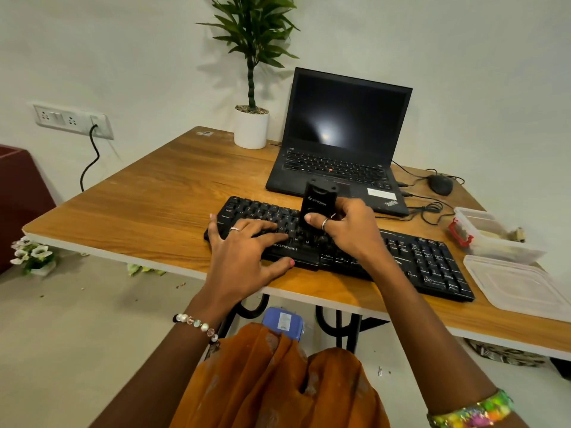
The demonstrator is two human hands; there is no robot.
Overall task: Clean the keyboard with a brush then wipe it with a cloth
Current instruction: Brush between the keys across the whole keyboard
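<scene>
Nearest the camera, orange cloth drapes over the person's lap (pixel 278 381), with a beaded bracelet (pixel 197 325) on the left wrist and a bright multicoloured bangle (pixel 472 412) on the right. Below the table edge a small blue box (pixel 282 322) sits among the black curved table legs (pixel 340 329), on a pale grey floor (pixel 77 335) strewn with bits of leaf. The wooden table (pixel 148 211) has a white edge band. Along its near side lies the black keyboard (pixel 432 261), set at a slant. The left hand (pixel 244 251) lies flat on the keyboard's left part, fingers spread and straight, thumb against the front edge. The right hand (pixel 346 230) grips a black brush tool (pixel 318 202) held upright over the middle keys, thumb curled across its front; its lower end is hidden among the keys. At the right edge of the table lie a clear plastic lid (pixel 519 285) and, just behind it, a clear container (pixel 494 239) with a red clip. Farther back stands an open black laptop (pixel 346 143) with a dark screen, a black mouse (pixel 440 184) and tangled cables (pixel 429 208) to its right, and a potted plant (pixel 251 125) in a white pot to its left. On the pale wall (pixel 123 57) behind, a socket panel (pixel 72 120) has one black cord plugged in.
</scene>
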